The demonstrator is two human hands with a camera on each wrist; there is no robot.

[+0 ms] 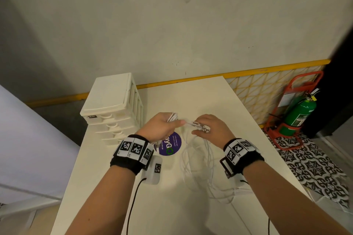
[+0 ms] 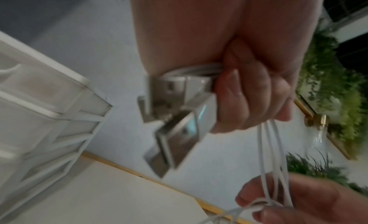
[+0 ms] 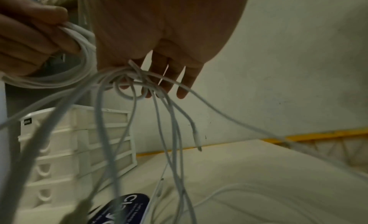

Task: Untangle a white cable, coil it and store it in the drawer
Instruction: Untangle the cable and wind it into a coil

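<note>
Holding a bundle of gathered turns and the plug ends, the left hand (image 1: 161, 126) has its fingers curled tight around the white cable (image 3: 85, 65), raised above the tabletop (image 1: 191, 97). Just to its right, almost touching it, the right hand (image 1: 212, 129) pinches a small knot (image 3: 135, 79) of crossed strands between thumb and fingertips, with the other fingers spread. A short run of cable stretches level between the two hands, so the tangle lies directly right of the left hand's fist and right at the right hand's fingertips.

From that knot the remaining strands hang down and trail toward the person, pooling in loose loops (image 1: 198, 168) on the tabletop beneath the right wrist. One small plug end (image 3: 198, 141) dangles free below the right hand.

The right hand looks better placed to pick the knot apart, while the left anchors. The drawer unit (image 1: 112, 108) stands beyond and to the left of the left hand, its drawers closed.
</note>
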